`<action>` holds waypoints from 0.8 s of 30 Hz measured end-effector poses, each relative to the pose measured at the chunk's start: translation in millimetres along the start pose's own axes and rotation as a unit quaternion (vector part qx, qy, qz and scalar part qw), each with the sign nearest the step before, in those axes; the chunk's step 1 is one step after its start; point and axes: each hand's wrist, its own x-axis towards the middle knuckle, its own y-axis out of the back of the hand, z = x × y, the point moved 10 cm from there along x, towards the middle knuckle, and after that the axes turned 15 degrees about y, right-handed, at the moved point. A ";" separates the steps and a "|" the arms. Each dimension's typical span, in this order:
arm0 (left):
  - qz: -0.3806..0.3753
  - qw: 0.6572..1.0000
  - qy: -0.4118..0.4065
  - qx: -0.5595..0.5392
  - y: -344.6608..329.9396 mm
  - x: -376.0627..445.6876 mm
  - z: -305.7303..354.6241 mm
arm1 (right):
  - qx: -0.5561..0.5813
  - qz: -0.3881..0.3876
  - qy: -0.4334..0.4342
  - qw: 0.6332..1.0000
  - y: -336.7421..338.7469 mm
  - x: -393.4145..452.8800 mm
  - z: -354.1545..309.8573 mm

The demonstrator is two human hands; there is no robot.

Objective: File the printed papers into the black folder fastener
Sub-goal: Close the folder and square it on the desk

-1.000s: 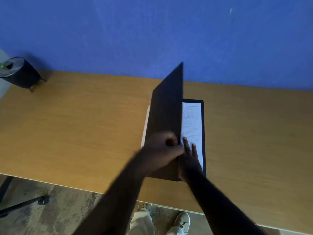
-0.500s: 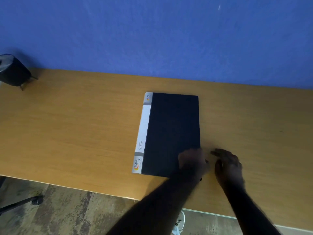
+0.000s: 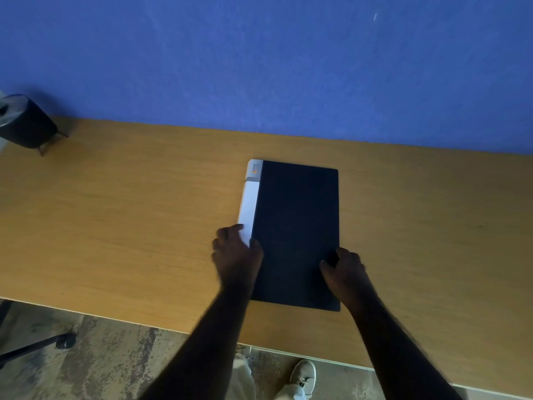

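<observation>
The black folder (image 3: 297,226) lies closed and flat on the wooden desk (image 3: 129,226), its white spine strip (image 3: 250,203) along the left side. The printed papers are hidden inside it. My left hand (image 3: 235,255) rests on the lower left edge, with fingers over the white spine. My right hand (image 3: 343,267) grips the lower right edge of the cover, fingers curled around it.
A dark round object on small legs (image 3: 26,122) stands at the desk's far left against the blue wall (image 3: 259,67). The desk's front edge runs just below the folder. Below it are a chair base (image 3: 43,345) and my shoe (image 3: 302,376) on the floor.
The folder cover went from standing open over the papers to shut flat. My left hand moved to the spine side and my right hand came onto the right edge.
</observation>
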 end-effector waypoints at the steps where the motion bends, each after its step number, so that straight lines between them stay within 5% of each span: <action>1: -0.022 0.998 0.051 0.002 2.3 13.9 -20.3 | 0.000 0.005 -0.014 1.000 0.1 1.0 -0.8; 4: -0.151 0.971 0.173 -0.061 -11.0 29.1 -56.1 | -0.019 0.020 -0.056 0.998 4.5 1.7 5.6; 9: -0.255 0.947 0.146 -0.133 -16.8 23.4 -58.0 | 0.005 0.016 -0.092 0.996 -0.7 10.6 11.0; 24: -0.261 0.937 0.170 -0.160 34.4 91.5 -85.3 | 0.259 0.062 -0.061 0.962 -56.3 28.3 -43.6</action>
